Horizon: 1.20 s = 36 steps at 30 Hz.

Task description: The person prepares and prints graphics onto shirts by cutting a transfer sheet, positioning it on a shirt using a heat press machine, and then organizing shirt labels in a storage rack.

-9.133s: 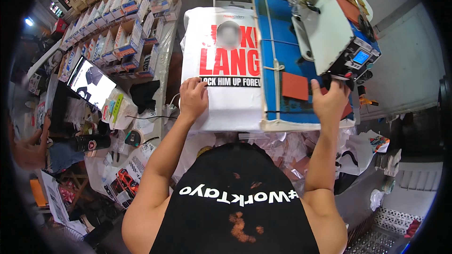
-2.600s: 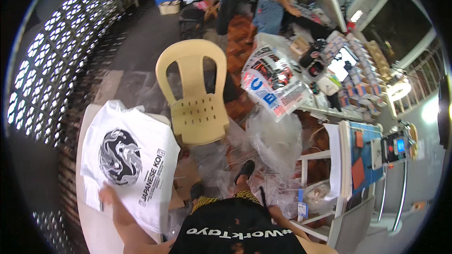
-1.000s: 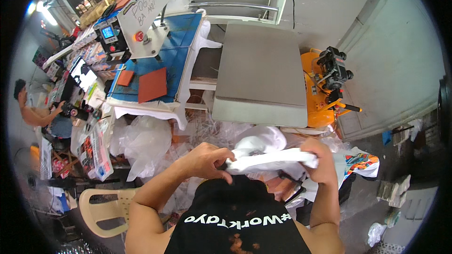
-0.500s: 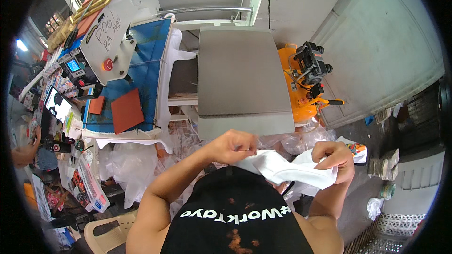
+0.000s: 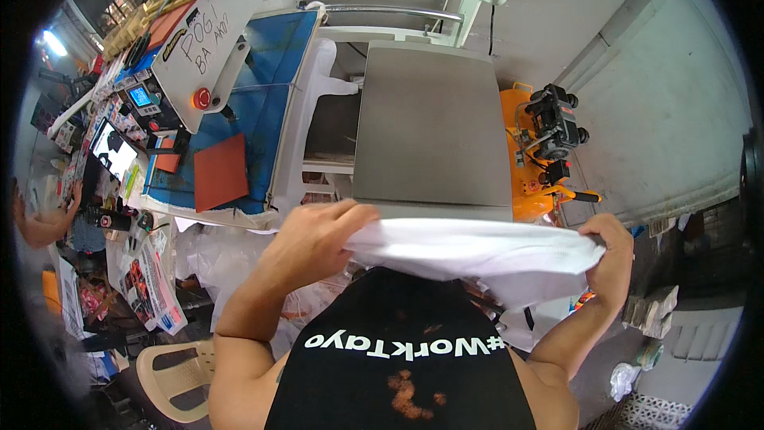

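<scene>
White cloth (image 5: pixel 481 251) held up in front of the torso, stretched crosswise at the near edge of the grey plate (image 5: pixel 434 127); it overlaps that edge in view, contact cannot be told. Left hand (image 5: pixel 314 243) clenched on the cloth's left end, fingertips mostly hidden; right hand (image 5: pixel 611 259) gripping the right end, fingers curled round it. Upper edge nearly straight between them, slack folds hanging below. Judged light, soft and limp: no stiffness of its own, little risk of breaking, creases readily. Should not slip much in bare fingers, though loose folds may bunch or trail. Best hold looks to be the two far ends of the edge, as now, pulled evenly so the span lies flat. Left of the plate: blue pad (image 5: pixel 274 119), red sheet (image 5: pixel 221 173) on it.
</scene>
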Tool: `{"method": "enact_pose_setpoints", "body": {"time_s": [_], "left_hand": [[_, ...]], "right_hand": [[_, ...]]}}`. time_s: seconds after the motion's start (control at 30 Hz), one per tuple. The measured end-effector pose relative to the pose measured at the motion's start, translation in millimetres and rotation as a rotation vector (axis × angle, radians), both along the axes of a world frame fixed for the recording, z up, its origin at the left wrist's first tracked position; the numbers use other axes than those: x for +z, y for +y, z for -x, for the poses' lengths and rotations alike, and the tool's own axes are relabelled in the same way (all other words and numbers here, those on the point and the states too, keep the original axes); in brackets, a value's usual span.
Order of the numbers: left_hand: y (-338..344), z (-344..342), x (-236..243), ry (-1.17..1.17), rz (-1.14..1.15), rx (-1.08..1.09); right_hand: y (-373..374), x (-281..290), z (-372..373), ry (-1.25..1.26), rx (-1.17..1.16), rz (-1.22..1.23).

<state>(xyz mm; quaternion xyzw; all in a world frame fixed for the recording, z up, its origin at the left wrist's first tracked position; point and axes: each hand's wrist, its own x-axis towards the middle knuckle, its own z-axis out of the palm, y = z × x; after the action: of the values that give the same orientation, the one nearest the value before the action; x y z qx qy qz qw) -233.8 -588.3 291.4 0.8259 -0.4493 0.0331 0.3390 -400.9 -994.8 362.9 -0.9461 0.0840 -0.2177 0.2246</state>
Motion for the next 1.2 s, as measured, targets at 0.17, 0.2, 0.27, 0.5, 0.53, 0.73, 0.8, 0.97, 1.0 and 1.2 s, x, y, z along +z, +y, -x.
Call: {"method": "enact_pose_setpoints", "body": {"time_s": [0.17, 0.2, 0.27, 0.5, 0.53, 0.73, 0.8, 0.97, 1.0, 1.2], "left_hand": [[-1.1, -5.3, 35.6, -0.058, 0.298, 0.093], [-3.9, -9.6, 36.3, -0.026, 0.337, 0.112], [-8.5, -16.7, 31.6, 0.095, 0.416, 0.128], [-1.5, -40.7, 37.7, 0.185, 0.656, 0.191], [-2.9, -58.8, 44.8, 0.070, 0.602, 0.263], [-57.0, -224.8, 64.3, 0.042, 0.309, 0.578], [-85.3, -295.1, 46.0, 0.041, 0.114, 0.672], [-115.0, -416.8, -64.5, 0.157, -0.433, 0.944], [-118.2, -431.6, -90.4, 0.110, -0.592, 0.914], [-139.6, -478.9, -180.7, 1.133, 0.603, 1.016]], "right_hand": [[-34.9, -46.5, -14.2, -0.215, -0.199, 0.033], [-43.2, -63.4, -21.2, -0.103, -0.250, -0.005], [-54.5, -100.9, -35.9, 0.046, -0.351, -0.093], [-103.1, -70.9, -59.4, -0.568, -0.074, -0.222], [-112.7, -51.4, -75.3, -0.540, -0.142, 0.057], [-169.5, -15.2, -262.1, -0.118, -0.253, 0.116], [-193.2, -34.5, -331.5, -0.003, -0.276, 0.127], [-230.7, -129.1, -448.2, 0.567, -0.047, 0.114], [-230.3, -154.5, -457.2, 0.510, -0.068, 0.118], [-228.0, -233.5, -519.4, 0.408, -0.502, -0.110]]}}
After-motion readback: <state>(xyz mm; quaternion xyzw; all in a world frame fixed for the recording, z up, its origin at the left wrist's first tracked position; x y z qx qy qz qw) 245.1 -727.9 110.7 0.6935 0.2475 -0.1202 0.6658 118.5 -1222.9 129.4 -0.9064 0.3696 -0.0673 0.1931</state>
